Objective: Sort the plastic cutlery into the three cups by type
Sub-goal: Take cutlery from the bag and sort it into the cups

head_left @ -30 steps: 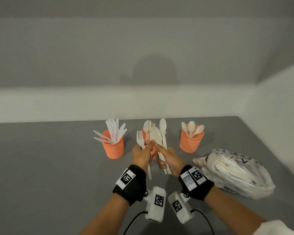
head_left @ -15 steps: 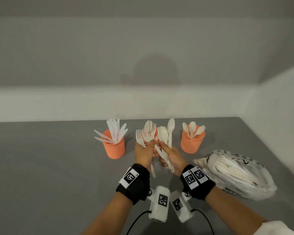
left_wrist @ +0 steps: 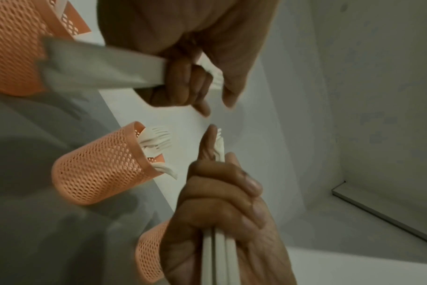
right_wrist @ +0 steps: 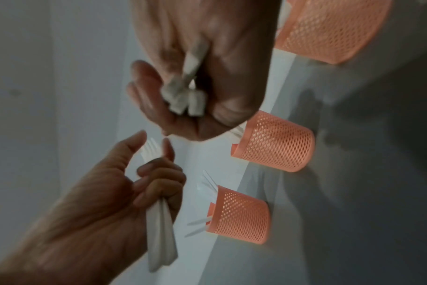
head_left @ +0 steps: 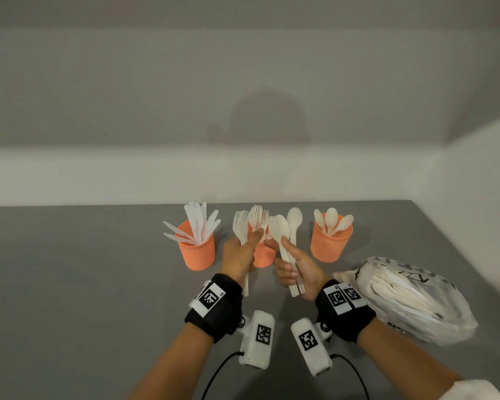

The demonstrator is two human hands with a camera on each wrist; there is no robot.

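Observation:
Three orange mesh cups stand in a row on the grey table: the knife cup (head_left: 198, 252) on the left, the fork cup (head_left: 262, 256) in the middle behind my hands, the spoon cup (head_left: 329, 243) on the right. My left hand (head_left: 243, 251) grips a few white forks (head_left: 240, 226) by their handles, tines up. My right hand (head_left: 296, 269) grips several pieces, mostly spoons (head_left: 283, 230), bowls up. In the left wrist view the fork handles (left_wrist: 97, 67) stick out of my fist. The right wrist view shows handle ends (right_wrist: 185, 100) in my right palm.
A crumpled clear plastic bag (head_left: 410, 298) with more white cutlery lies at the right, close to my right wrist. White walls bound the table at the back and on the right. Bare grey table surface (head_left: 70, 284) spreads to the left.
My hands have drawn apart. The forks have gone to the left hand and the spoons stay in the right, where earlier both hands held one bunch together.

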